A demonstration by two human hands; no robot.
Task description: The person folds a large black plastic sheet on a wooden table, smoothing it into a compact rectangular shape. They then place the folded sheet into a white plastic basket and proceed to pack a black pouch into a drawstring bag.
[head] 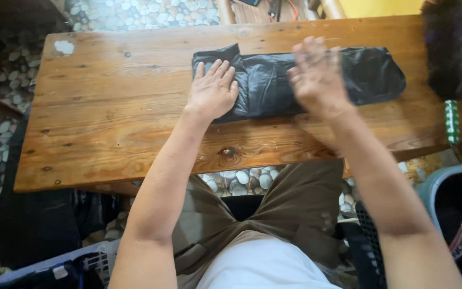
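While the left hand presses flat, fingers spread, on the left end of a folded black garment lying near the far edge of the wooden surface, the right hand, blurred and apparently spread with nothing held, hovers over its middle. The step appears to be smoothing a fold; a further fold would call for pinning one end. A dark duster lies at the right edge.

Black folded garment on knotty brown wooden table, green-and-white-handled duster
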